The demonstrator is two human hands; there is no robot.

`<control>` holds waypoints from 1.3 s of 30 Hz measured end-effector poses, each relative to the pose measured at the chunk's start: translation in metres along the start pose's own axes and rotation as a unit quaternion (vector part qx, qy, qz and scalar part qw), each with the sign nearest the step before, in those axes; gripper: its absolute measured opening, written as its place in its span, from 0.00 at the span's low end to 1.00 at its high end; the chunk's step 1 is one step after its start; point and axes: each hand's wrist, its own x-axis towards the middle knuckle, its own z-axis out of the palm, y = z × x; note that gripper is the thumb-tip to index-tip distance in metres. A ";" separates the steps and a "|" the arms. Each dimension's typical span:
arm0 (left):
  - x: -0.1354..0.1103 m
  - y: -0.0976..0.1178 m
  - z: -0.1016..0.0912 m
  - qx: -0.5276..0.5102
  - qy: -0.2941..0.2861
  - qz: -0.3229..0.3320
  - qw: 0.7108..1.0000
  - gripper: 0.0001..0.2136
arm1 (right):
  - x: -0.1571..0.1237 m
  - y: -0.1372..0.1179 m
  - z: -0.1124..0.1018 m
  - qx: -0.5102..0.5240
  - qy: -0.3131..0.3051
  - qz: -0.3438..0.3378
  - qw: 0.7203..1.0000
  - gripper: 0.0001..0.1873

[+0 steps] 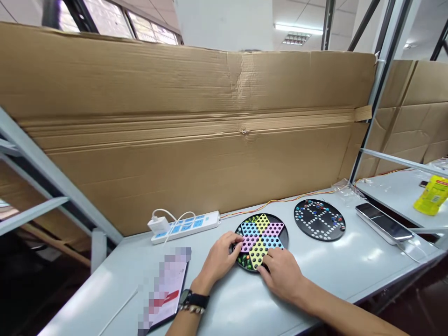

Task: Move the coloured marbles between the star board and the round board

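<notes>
A round black Chinese checkers board [283,227] lies on the desk, topped by a six-pointed star of yellow, pink and blue panels full of holes. Small green marbles [244,261] show in the tray beside the star's points. My left hand [221,255] is closed at the board's left side, thumb and forefinger on the edge of a pink panel. At the near right side, my right hand [283,275] has its fingers curled against the yellow and blue panels, with the thumb at the near yellow tip. The right fingertips are partly hidden.
A second round black board [319,228] with white spots and small coloured pieces lies to the right. Beyond it is a phone [383,221] on a white box. A power strip [191,227] stands behind, a tablet [171,284] at left. Cardboard [196,172] walls the back.
</notes>
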 end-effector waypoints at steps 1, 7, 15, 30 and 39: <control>0.000 0.000 0.000 0.001 0.001 0.000 1.000 0.15 | 0.000 0.000 -0.002 0.015 -0.002 0.016 1.000 0.11; 0.001 0.001 -0.001 0.007 -0.006 -0.010 1.000 0.15 | 0.005 -0.005 -0.018 0.061 -0.010 0.077 0.995 0.10; 0.000 0.002 -0.001 0.006 -0.001 -0.001 1.000 0.14 | 0.019 -0.007 -0.043 0.070 -0.124 0.096 0.985 0.12; 0.000 0.005 -0.003 0.006 -0.008 -0.011 1.000 0.16 | 0.034 0.027 -0.052 0.128 -0.132 -0.051 0.982 0.07; 0.000 0.008 -0.006 0.003 -0.005 -0.006 1.000 0.16 | 0.040 0.033 -0.055 0.172 -0.155 -0.080 0.970 0.10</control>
